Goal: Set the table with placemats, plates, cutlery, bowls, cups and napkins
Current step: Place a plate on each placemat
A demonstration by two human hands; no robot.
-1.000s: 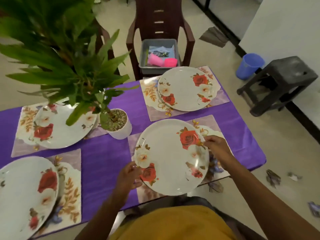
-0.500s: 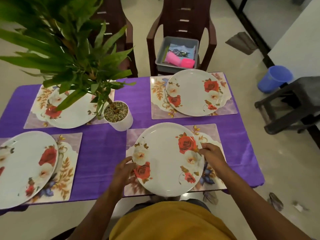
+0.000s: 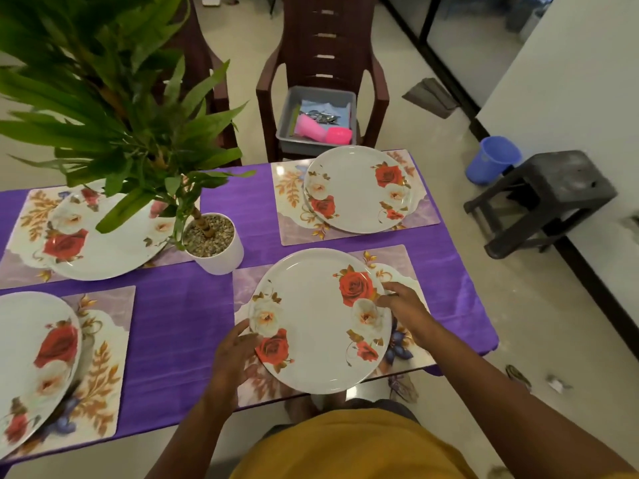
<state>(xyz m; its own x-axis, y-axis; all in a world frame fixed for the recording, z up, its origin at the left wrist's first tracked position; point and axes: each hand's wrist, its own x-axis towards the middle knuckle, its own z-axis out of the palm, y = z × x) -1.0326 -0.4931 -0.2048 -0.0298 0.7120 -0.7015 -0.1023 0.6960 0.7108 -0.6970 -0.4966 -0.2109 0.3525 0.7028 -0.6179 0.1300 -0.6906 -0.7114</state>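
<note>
Holding the near plate [image 3: 320, 319] by opposite edges, the person has it lying on the placemat [image 3: 397, 271] just on the near side of the potted plant [image 3: 214, 242]. The left hand [image 3: 235, 350] cups the rim at the plate's near-left edge, fingers curled around it; the right hand [image 3: 403, 305] pinches the far-right rim beside the red rose print. The plate looks rigid and glossy — probably melamine or glazed ceramic, so fairly light to moderate in weight, stiff, and likely slick under dry fingers. It would chip or crack if dropped on the hard floor, since its near edge sits close to the table's edge. The rim is the sensible place to hold it, with two hands on opposite sides for sliding or centring. Three other plates already rest on mats around the plant, while the grey tub [image 3: 316, 115] on the chair beyond the plant holds pink cups and what looks like cutlery — still to be laid out.
</note>
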